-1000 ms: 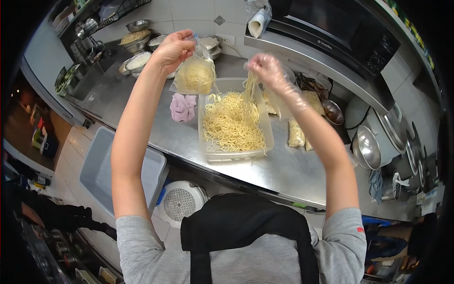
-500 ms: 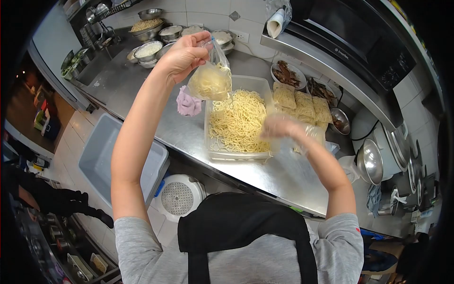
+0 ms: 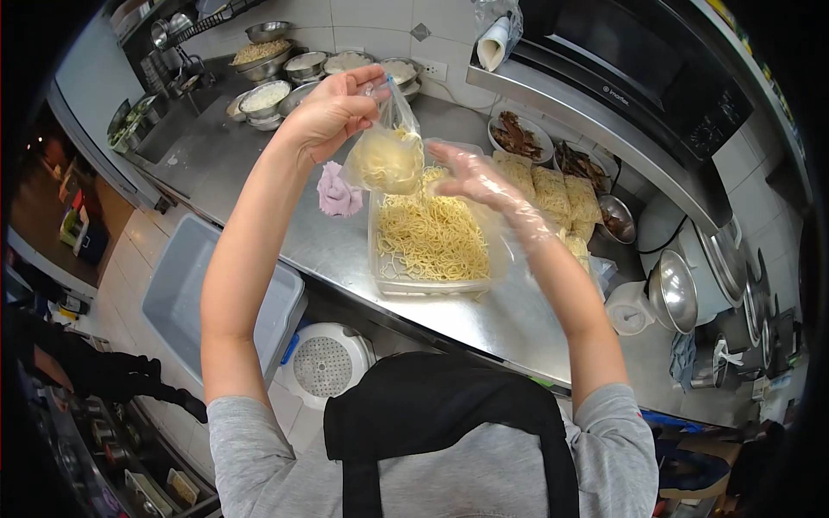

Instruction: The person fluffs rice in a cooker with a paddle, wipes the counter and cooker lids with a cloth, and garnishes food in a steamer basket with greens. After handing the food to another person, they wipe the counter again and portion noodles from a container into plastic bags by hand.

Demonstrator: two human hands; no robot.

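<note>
My left hand (image 3: 341, 112) is raised, its fingers pinching the top of a clear plastic bag (image 3: 387, 160) with pale noodles inside. The bag hangs over the upper left corner of a clear plastic tub (image 3: 432, 287) holding loose yellow noodles (image 3: 436, 237). A few strands hang between the bag and the tub. My right hand (image 3: 473, 175), in a clear plastic glove, is just right of the bag above the tub, fingers spread and apart from it. Left of the tub lies a crumpled pink cloth (image 3: 338, 190).
Filled noodle bags (image 3: 551, 194) lie right of the tub, near bowls of dark food (image 3: 521, 138). Metal bowls (image 3: 264, 99) line the back wall. An oven (image 3: 635, 73) overhangs the back right. A grey bin (image 3: 216, 293) and white stool (image 3: 328, 363) stand below the counter.
My right hand has moved up and left, from the tub's right side to beside the bag. My left hand still holds the bag in nearly the same place.
</note>
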